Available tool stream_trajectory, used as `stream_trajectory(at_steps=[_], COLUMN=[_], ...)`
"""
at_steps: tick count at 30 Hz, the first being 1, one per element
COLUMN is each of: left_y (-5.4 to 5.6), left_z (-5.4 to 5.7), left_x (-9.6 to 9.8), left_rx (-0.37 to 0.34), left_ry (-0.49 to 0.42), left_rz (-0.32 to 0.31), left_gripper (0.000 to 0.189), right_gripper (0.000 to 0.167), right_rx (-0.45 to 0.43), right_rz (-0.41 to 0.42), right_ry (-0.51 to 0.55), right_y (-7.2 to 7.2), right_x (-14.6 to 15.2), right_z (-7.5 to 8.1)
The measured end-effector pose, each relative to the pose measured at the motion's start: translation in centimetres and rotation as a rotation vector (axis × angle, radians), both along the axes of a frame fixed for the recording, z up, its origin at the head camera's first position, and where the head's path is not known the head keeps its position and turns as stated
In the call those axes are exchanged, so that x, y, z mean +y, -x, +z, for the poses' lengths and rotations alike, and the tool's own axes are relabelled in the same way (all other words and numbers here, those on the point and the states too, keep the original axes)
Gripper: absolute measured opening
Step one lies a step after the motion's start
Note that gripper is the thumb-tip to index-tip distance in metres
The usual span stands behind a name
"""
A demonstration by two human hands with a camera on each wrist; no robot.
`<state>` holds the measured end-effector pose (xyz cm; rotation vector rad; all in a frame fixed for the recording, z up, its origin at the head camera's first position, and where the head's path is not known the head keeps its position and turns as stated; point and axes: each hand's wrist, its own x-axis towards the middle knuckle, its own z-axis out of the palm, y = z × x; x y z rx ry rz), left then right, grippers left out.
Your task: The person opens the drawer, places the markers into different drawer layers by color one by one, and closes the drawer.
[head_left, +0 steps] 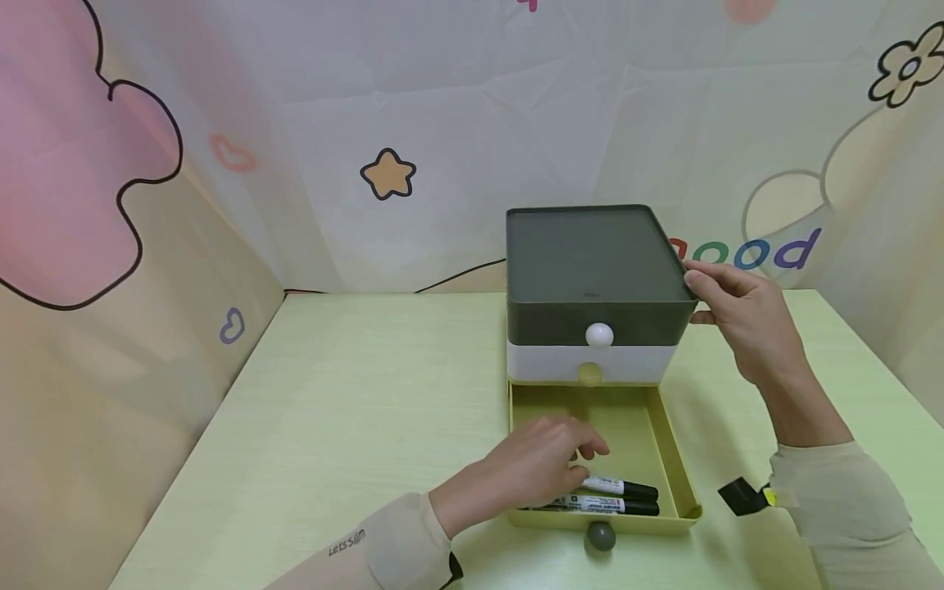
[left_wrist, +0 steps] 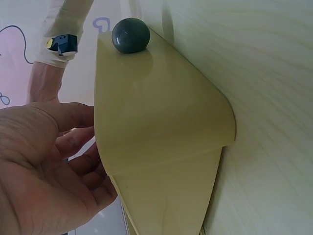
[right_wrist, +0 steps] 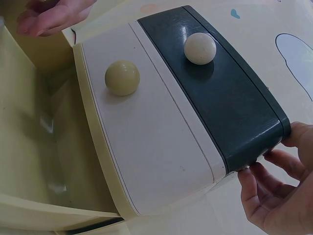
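Note:
A desktop drawer box (head_left: pixel 597 256) stands on the table, with a dark green top tier, a white tier and a yellow-green bottom drawer (head_left: pixel 679 483) pulled out. My right hand (head_left: pixel 755 319) grips the box's upper right edge, thumb at the top rim and fingers along the side. Inside the open drawer, black-capped markers (head_left: pixel 605 504) lie near the front. Over them hovers my left hand (head_left: pixel 527 460), its fingers loosely bent and no object showing in them; in the left wrist view the drawer front partly hides the fingertips.
A dark round knob (head_left: pixel 601 537) sticks out from the drawer front. The upper tiers carry a white knob (head_left: pixel 600 335) and a yellow-green knob (head_left: pixel 590 374). Behind the pale table (head_left: pixel 369 393) hangs a printed cloth (head_left: pixel 457 123), and a thin black cable (head_left: pixel 460 276) runs along it.

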<state>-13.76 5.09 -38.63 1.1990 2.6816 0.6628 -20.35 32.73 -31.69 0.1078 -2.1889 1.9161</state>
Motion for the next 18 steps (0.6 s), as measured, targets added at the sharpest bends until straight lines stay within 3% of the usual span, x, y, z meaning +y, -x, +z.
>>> stream_trajectory(at_steps=[11,18], left_y=[-0.15,-1.01], left_z=[-0.04,0.32], left_x=[-0.11,-0.42], left_rx=[0.012,-0.003], left_ry=[-0.030,-0.097], left_rz=[-0.010,0.022], left_gripper=[0.029,0.022], right_gripper=[0.038,0.042], right_rx=[0.014,0.004], right_rz=[0.007,-0.002], right_ry=[0.031,-0.004], right_y=[0.09,0.08], right_x=[0.01,0.02], right_z=[-0.11,-0.05])
